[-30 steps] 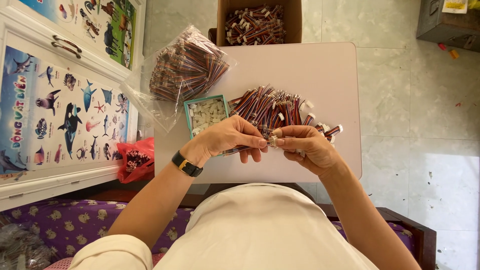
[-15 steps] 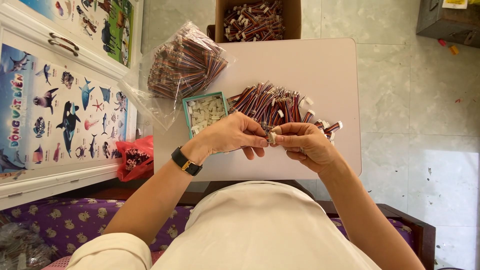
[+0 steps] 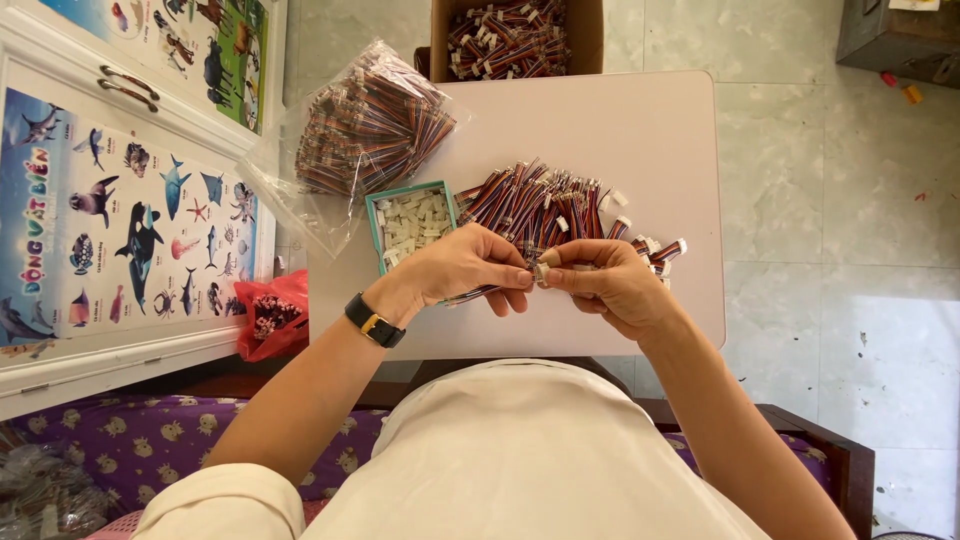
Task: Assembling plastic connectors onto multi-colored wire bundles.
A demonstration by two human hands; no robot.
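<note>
My left hand (image 3: 470, 270) and my right hand (image 3: 610, 285) meet fingertip to fingertip above the white table (image 3: 660, 130). Between them I pinch a small white connector (image 3: 541, 272); a multicoloured wire lead (image 3: 470, 294) trails under my left fingers. Just beyond my hands lies a loose pile of striped wire leads (image 3: 545, 205) with white plugs. A small teal tray (image 3: 378, 225) of white connector housings sits left of the pile. I wear a black wristwatch (image 3: 374, 320) on the left wrist.
A clear plastic bag of wire bundles (image 3: 365, 130) lies at the table's left. A cardboard box (image 3: 585, 30) of finished leads stands beyond the far edge. A red bag (image 3: 270, 312) sits by the left side, next to a white cabinet (image 3: 130, 200) with animal posters.
My hands have stayed at the same spot over the table; the fingertips have drawn closer together around the small connector. Nothing else has moved.
</note>
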